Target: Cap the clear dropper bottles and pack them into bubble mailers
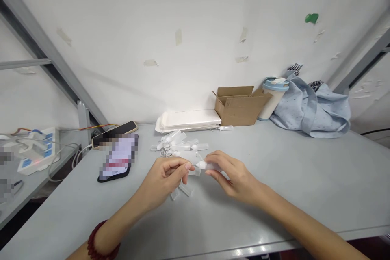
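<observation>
Above the grey table, my right hand [230, 174] holds a small translucent plastic bottle [210, 165] with a white nozzle, lying sideways and pointing left. Thumb and fingers wrap its body, which is partly hidden. At the nozzle end, the thumb and forefinger of my left hand [170, 174] pinch together on its thin tip; the very end is covered by the fingertips. Just behind my hands lies a loose pile of similar small bottles [176, 142], some with thin loops. A few clear pieces [185, 189] rest on the table below my left fingers.
Against the wall are a stack of white flat boxes [189, 120], an open cardboard box [240, 109], a lidded cup [272, 99] and a blue cloth bag [313, 109]. One more bottle [226, 128] lies before the cardboard box. Left are a phone [118, 158], another dark device [114, 134] and a power strip [39, 150].
</observation>
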Motion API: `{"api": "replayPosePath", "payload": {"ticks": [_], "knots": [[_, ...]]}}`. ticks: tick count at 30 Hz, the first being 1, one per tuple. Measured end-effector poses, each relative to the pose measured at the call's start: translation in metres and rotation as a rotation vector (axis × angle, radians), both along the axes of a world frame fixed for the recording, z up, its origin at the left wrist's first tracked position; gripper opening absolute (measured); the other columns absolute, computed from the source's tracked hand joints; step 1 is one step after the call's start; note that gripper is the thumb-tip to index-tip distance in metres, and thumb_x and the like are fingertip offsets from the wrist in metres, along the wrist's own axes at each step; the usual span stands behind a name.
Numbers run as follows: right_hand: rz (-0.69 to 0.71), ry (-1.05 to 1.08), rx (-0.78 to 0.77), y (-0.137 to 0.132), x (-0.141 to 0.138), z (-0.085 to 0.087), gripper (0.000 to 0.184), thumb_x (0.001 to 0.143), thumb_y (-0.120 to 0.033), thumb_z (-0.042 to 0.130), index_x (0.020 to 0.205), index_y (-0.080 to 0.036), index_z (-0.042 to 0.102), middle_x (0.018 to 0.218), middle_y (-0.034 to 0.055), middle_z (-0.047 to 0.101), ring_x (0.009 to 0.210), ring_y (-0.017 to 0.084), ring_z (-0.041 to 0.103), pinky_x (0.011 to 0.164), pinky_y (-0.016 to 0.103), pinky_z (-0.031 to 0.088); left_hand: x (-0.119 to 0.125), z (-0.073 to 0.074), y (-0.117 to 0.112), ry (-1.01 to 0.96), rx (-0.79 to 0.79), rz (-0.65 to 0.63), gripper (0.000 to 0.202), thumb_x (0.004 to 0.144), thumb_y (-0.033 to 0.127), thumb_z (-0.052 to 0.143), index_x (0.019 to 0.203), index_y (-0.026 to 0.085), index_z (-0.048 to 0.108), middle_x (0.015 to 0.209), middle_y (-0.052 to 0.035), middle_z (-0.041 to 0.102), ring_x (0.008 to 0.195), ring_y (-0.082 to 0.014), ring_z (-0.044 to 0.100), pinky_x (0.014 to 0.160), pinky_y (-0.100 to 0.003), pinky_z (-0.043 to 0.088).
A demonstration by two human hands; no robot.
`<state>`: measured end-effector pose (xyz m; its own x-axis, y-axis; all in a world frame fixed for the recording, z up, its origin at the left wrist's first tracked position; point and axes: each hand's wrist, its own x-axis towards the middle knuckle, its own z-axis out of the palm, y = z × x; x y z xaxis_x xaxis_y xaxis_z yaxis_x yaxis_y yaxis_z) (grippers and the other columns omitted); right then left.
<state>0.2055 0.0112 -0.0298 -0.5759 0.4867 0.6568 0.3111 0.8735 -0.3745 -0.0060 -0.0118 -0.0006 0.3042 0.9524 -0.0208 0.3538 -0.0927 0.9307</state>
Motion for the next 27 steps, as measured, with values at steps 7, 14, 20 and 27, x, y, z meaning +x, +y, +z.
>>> {"api": "replayPosePath", "payload": {"ticks": [7, 14, 20, 27], "knots": [[0.025, -0.019, -0.023, -0.003, 0.0, -0.002, 0.015, 0.092, -0.015, 0.04, 0.106, -0.017, 0.046, 0.089, 0.0097, 0.058, 0.077, 0.017, 0.056, 0.064, 0.028, 0.05, 0.003, -0.002, -0.002, -0.023, -0.044, -0.004, 0.026, 0.081, 0.033, 0.051, 0.07, 0.014, 0.065, 0.055, 0.0023, 0.05, 0.042, -0.0065, 0.033, 0.041, -0.02, 0.028], [0.029, -0.038, -0.044, -0.003, -0.002, -0.007, 0.014, 0.091, -0.012, 0.039, 0.103, -0.017, 0.044, 0.088, 0.0097, 0.056, 0.076, 0.018, 0.055, 0.063, 0.028, 0.049, 0.006, -0.005, -0.003, -0.009, -0.054, 0.004, 0.027, 0.082, 0.032, 0.05, 0.068, 0.014, 0.064, 0.053, 0.0029, 0.048, 0.042, -0.0062, 0.032, 0.041, -0.02, 0.028], [0.016, -0.034, -0.015, -0.002, -0.003, -0.009, 0.015, 0.091, -0.012, 0.038, 0.103, -0.018, 0.043, 0.087, 0.0093, 0.056, 0.074, 0.017, 0.054, 0.061, 0.028, 0.049, 0.008, -0.009, -0.004, -0.003, -0.022, 0.015, 0.029, 0.083, 0.03, 0.048, 0.065, 0.014, 0.065, 0.053, 0.0025, 0.05, 0.04, -0.0061, 0.032, 0.04, -0.021, 0.026], [0.031, -0.018, -0.019, -0.002, -0.004, -0.011, 0.014, 0.09, -0.01, 0.038, 0.099, -0.017, 0.045, 0.085, 0.0093, 0.055, 0.074, 0.017, 0.053, 0.061, 0.027, 0.048, 0.011, -0.011, -0.005, -0.034, -0.029, 0.011, 0.03, 0.083, 0.028, 0.048, 0.062, 0.014, 0.064, 0.052, 0.0031, 0.049, 0.04, -0.0058, 0.031, 0.04, -0.021, 0.025]]}}
